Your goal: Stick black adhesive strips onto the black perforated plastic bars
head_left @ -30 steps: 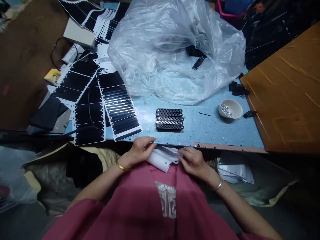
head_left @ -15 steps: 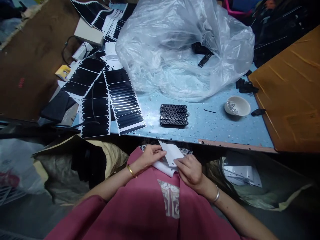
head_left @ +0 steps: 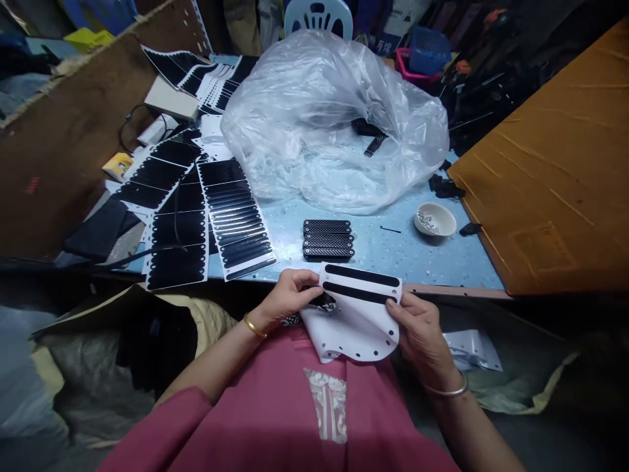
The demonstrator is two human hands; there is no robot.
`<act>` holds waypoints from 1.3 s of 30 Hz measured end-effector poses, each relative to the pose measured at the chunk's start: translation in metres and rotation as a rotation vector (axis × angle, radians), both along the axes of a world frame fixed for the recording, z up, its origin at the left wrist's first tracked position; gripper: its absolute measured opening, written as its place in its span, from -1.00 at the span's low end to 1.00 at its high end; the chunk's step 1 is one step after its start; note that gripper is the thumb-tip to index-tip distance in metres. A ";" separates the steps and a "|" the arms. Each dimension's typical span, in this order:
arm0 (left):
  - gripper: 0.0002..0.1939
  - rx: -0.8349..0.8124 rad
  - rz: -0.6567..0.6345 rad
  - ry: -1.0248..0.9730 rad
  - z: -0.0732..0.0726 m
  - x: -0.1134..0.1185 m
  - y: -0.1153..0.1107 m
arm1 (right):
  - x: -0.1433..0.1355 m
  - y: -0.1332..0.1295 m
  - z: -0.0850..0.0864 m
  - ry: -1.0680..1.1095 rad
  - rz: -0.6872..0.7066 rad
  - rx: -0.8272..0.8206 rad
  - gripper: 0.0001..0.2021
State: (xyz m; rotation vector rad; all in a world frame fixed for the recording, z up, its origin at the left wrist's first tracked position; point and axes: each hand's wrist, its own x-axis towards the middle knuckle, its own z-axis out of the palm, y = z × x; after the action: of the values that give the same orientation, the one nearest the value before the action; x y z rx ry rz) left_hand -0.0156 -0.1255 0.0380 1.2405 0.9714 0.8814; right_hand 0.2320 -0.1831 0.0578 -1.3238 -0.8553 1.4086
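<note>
My left hand (head_left: 287, 298), a gold bangle at its wrist, is closed on the left edge of a white sticker sheet (head_left: 354, 328) held above my lap. My right hand (head_left: 425, 331), with a silver bangle, pinches the sheet's right edge, thumb on top. Two long black adhesive strips (head_left: 362, 275) with rounded ends lie along its upper part. Below them the backing is bare, punched with small holes and curling downward. Just beyond it on the blue table (head_left: 289, 262) lies a row of several black textured bars (head_left: 328, 240) with small metal fittings at the ends.
Black sticker sheets (head_left: 236, 223) pile up at the left. A large clear plastic bag (head_left: 314, 124) covers the table's back. To the right are a thin black tool (head_left: 390, 229), a white bowl (head_left: 435, 221) of small metal parts and a brown panel (head_left: 540, 196). Open sacks hang below the edge.
Both hands have raised and spread the sheet, so its black strips now face me. My right hand has moved to the right. The head view has tilted up, showing a blue chair behind.
</note>
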 end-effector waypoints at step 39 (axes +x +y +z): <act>-0.74 -0.371 0.130 -0.027 -0.045 -0.002 -0.042 | -0.044 0.037 -0.049 0.061 -0.098 0.020 -0.75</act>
State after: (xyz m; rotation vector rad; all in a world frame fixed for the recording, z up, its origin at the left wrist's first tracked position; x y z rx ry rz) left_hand -0.0175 -0.1678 -0.0068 0.8555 1.1447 0.7721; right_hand 0.1882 -0.1463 0.0083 -1.2841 -0.7517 1.3536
